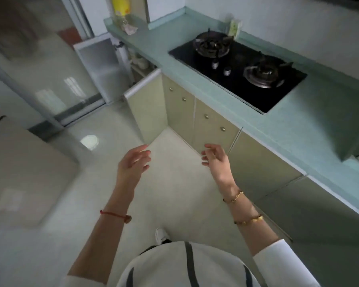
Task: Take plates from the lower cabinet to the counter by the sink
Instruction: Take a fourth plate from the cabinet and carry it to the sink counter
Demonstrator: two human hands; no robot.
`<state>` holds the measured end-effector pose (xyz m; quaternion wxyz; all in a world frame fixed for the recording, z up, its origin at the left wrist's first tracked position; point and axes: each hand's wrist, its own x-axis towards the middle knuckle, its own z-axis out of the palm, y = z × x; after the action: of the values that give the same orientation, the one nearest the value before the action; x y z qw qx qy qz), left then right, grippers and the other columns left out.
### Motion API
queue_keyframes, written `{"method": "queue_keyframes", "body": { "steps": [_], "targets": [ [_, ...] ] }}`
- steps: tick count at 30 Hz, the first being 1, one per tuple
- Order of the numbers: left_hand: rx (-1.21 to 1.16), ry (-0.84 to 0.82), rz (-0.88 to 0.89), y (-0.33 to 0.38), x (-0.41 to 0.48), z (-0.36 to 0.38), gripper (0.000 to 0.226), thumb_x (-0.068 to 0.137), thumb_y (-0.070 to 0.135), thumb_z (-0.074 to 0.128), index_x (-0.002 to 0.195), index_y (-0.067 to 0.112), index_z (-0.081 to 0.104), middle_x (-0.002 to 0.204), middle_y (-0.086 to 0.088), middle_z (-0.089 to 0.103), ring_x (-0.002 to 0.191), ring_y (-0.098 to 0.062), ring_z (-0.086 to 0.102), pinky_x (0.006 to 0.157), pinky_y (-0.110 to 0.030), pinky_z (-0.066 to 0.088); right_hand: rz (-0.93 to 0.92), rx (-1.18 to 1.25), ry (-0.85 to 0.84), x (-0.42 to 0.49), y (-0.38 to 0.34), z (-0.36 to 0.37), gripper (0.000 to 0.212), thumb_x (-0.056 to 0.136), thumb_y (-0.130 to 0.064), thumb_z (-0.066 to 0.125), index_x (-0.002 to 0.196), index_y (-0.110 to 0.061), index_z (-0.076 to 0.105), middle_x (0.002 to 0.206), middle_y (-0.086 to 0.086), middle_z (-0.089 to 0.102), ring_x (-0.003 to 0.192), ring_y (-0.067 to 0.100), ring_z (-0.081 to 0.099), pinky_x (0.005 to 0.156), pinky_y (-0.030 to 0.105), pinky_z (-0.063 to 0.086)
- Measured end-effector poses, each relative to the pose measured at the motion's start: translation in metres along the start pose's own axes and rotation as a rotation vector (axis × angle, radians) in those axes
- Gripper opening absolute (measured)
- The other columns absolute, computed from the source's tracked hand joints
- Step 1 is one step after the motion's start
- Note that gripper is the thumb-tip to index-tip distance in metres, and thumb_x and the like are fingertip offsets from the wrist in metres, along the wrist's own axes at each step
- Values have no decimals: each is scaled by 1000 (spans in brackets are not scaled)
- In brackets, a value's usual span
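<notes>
1. Left hand (133, 164), right hand (216, 158) out front, fingers loosely spread, empty.
2. Open cabinet door (147, 104) ahead; blurred pale plates (140, 61) inside, beyond it, well apart from hands.
3. Hob (236, 79) on tabletop (184, 73); yellow bottle (120, 6) label unreadable.

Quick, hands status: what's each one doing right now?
Left hand: open, fingers relaxed, holding nothing.
Right hand: open, fingers loosely curled, holding nothing.

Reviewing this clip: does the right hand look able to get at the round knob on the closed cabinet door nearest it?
Probably yes. The right hand is open and empty, and the knob on the cabinet door lies just ahead of it with nothing in between.
</notes>
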<state>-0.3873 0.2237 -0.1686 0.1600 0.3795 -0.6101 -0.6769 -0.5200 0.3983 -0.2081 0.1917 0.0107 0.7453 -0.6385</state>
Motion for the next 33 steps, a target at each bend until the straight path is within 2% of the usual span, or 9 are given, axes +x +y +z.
{"method": "queue_keyframes", "body": {
  "steps": [5, 12, 19, 25, 29, 33],
  "targets": [
    [-7, 97, 11, 10, 38, -86, 32, 96, 2, 55, 127, 9, 64, 116, -13, 68, 105, -24, 64, 99, -40, 51, -11, -6, -135, 13, -15, 112, 24, 99, -7, 45, 119, -5, 59, 101, 11, 61, 90, 21, 59, 76, 30, 52],
    [-52, 220, -16, 11, 84, -160, 32, 96, 4, 56, 125, 15, 65, 117, -9, 69, 112, -27, 66, 97, -36, 54, -28, -46, -261, 40, -30, 211, 21, 99, -11, 46, 114, -12, 60, 96, 4, 63, 84, 18, 59, 82, 35, 53],
    [-78, 313, -31, 22, 145, -194, 31, 95, 5, 57, 116, 25, 67, 113, -4, 71, 110, -25, 67, 97, -38, 54, -39, -79, -360, 91, -50, 289, 22, 98, -12, 47, 115, -12, 60, 96, 1, 64, 87, 18, 61, 81, 34, 53],
    [-94, 361, -13, 50, 224, -213, 30, 97, 8, 57, 124, 20, 65, 117, -4, 70, 106, -20, 68, 94, -33, 54, -59, -75, -415, 155, -82, 357, 17, 97, -12, 48, 108, -16, 60, 97, 5, 65, 87, 20, 62, 76, 30, 52],
    [-112, 377, 3, 83, 288, -223, 31, 97, 5, 56, 126, 16, 63, 116, -5, 69, 104, -19, 67, 98, -36, 53, -81, -66, -447, 208, -113, 406, 15, 97, -11, 49, 101, -21, 59, 95, 5, 65, 88, 22, 61, 78, 33, 52],
    [-108, 388, 41, 111, 349, -233, 33, 97, 4, 55, 128, 14, 61, 116, -6, 68, 112, -23, 65, 100, -36, 52, -103, -70, -475, 261, -143, 451, 15, 99, -13, 48, 110, -14, 59, 95, 2, 63, 92, 23, 61, 83, 35, 53]
  ]
}}
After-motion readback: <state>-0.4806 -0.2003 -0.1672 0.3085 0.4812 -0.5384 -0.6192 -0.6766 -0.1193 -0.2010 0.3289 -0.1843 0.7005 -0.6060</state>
